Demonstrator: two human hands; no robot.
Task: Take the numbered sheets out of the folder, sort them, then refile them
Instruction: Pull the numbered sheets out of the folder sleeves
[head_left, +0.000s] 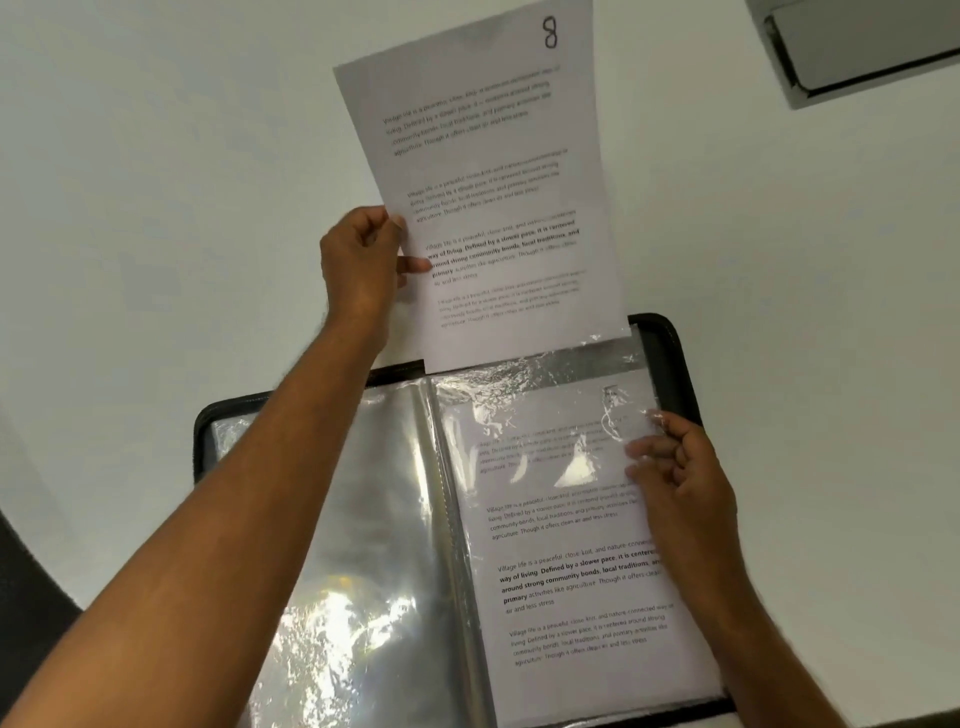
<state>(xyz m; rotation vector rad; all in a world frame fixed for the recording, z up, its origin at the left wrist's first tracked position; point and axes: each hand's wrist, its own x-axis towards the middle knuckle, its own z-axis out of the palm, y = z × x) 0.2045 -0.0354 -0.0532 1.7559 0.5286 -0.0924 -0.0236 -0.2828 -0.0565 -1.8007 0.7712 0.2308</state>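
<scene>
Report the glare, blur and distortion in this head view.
Head view: strong white glare on the empty left sleeve and across the right sleeve's top; text on sheet 8 soft but partly legible; wide-angle bending curves the folder edges.

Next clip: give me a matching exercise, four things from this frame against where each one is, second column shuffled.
Things:
1. sheet numbered 8
2. left hand
3. right hand
4. folder

Places:
A. lying open on the white table
B. pinching the right sleeve's outer edge
C. mostly pulled out of the top of the right sleeve
D. gripping the raised sheet's left edge

Pairs: 1-C, 2-D, 3-B, 4-A
</scene>
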